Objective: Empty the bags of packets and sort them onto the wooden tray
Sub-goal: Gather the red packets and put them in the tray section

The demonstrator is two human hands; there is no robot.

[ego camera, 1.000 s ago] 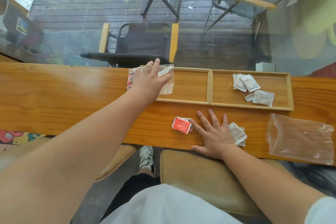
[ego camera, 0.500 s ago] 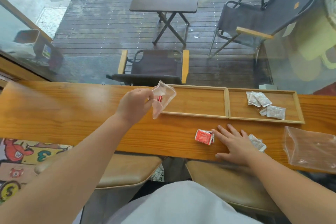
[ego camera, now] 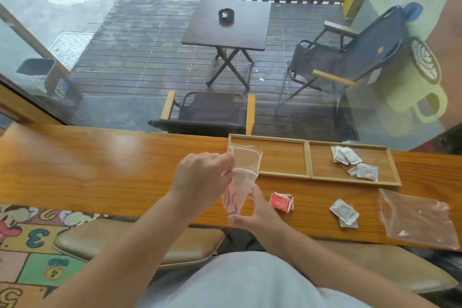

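While the sorting is plainly only part done, here is how the counter stands.

Left hand: the left hand pinches the upper edge of a clear bag, fingers pressed together on the plastic, holding it up over the near part of the counter.
Right hand: the right hand grips the bag's lower end, thumb and fingers closed on it.
Bag contents: red packets show through the plastic at the bottom, so this one is not emptied yet.
Wooden tray: the wooden tray sits at the far edge; its right compartment holds a cluster of white packets, its left compartment looks bare.
Loose on the counter: a red packet lies just right of the hands, and more white packets lie further right, both off the tray.
Spent bag: a second clear bag lies flat at the near right, seemingly empty.
Progress: I'd call it under halfway; whites partly placed, reds not started on the tray.
Left to do: tip out the held bag, then move the reds and the stray whites across.
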